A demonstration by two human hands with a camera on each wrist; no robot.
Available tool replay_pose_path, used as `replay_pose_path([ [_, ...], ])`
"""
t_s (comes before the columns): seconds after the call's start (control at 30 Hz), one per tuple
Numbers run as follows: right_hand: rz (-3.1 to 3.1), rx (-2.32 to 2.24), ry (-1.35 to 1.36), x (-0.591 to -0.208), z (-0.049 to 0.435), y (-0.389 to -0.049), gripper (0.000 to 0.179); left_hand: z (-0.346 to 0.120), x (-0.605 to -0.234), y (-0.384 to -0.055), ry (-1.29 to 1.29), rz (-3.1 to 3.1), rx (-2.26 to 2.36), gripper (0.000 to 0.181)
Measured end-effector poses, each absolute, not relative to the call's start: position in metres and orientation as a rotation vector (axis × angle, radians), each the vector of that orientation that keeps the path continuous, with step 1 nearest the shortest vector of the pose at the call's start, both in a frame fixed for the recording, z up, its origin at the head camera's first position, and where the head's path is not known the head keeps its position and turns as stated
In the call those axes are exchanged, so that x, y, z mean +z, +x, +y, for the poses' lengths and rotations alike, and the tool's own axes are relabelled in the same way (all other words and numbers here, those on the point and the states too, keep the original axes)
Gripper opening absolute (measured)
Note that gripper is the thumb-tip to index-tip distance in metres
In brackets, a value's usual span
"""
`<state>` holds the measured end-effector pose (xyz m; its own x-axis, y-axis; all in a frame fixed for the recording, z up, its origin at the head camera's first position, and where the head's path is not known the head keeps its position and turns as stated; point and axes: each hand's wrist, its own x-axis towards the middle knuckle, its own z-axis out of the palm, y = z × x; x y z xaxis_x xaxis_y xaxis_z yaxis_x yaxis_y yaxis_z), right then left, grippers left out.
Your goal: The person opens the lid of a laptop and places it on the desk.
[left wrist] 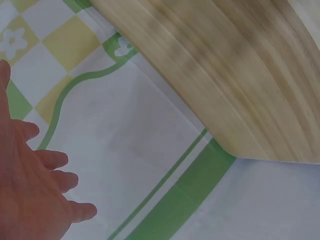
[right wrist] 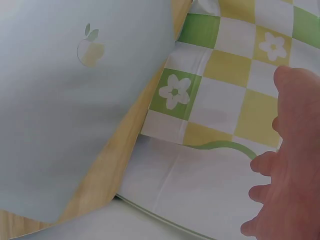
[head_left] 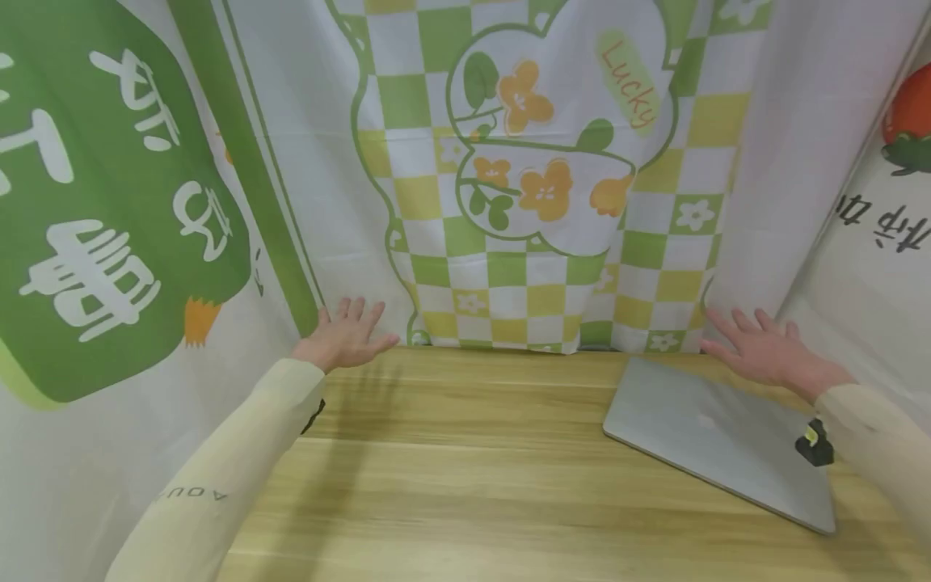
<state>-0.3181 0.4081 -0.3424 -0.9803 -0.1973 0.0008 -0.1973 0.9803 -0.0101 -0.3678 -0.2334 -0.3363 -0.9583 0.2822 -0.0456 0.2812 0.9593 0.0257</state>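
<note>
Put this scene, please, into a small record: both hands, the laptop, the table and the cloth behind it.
left hand: fingers spread, holding nothing, near the table's far left corner
right hand: fingers spread, holding nothing, near the laptop
laptop: silver, closed, on the right part of the table
table: wood-grained top
cloth: green, yellow and white checks, the word "Lucky"

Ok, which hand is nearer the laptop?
The right hand. It is near the far edge of the laptop; the left hand is off to the left, across the tabletop.
</note>
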Motion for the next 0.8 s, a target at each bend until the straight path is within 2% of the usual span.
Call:
replay_pose_path([
  [0.8,3.161,-0.248,-0.341,-0.366,0.400,-0.295,0.074,-0.203,-0.363,-0.369,0.473,2.985,0.081,0.085],
])
